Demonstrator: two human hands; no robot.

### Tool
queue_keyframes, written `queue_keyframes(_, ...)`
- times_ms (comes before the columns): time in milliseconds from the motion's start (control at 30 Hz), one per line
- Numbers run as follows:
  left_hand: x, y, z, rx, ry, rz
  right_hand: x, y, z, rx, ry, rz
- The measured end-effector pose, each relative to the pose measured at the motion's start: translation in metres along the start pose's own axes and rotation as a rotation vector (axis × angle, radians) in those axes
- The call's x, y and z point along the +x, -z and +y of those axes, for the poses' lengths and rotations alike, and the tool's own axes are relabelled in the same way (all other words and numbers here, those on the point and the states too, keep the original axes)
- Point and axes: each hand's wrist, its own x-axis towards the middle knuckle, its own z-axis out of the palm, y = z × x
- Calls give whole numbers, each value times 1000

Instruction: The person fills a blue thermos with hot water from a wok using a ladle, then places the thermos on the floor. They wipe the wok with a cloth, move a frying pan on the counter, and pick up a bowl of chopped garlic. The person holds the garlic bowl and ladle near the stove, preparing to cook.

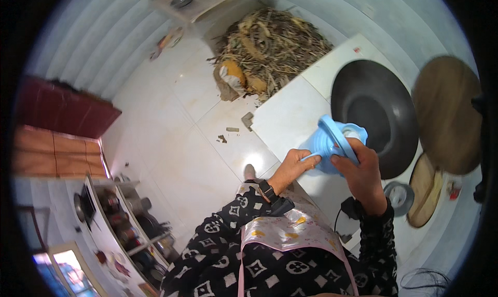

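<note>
A light blue plastic thermos jug point(319, 141) is in both my hands above the white tiled counter point(288, 106), beside a large dark wok point(369, 102). My left hand point(297, 164) grips a blue handle at the jug's side. At the jug's top, my right hand point(358, 162) holds the rim area and the raised carrying handle. A whitish stopper or lid shows in the jug's mouth, partly behind my right fingers. The wok is set into the counter; the inside that shows holds no food.
Beyond the counter lies a heap of dry stalks point(272, 44) with a yellow-and-white sack point(232, 75). A round wooden lid point(447, 114), a flattish tan object point(426, 192) and a grey metal pot point(398, 197) stand right of the wok. Shelves point(132, 219) with kitchenware stand at lower left.
</note>
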Motion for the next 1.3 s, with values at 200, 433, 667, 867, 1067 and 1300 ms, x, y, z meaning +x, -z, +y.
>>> queue_keyframes(200,-46,94,22,-40,-58,-78,29,-85,-64,67,-227,-47)
queue_keyframes(433,-105,259,60,-38,-156,94,92,-239,-132,94,-119,-145)
queue_keyframes(667,-163,416,97,-45,-125,476,192,-391,-172,122,-126,-375)
queue_keyframes(867,-176,539,113,-154,-118,747,297,-529,-198,90,-28,-616)
queue_keyframes(1067,-163,681,111,-203,-174,864,418,-661,-201,143,-97,-931)
queue_keyframes(1300,-134,835,146,-405,-135,1037,574,-812,-222,158,-87,-1157)
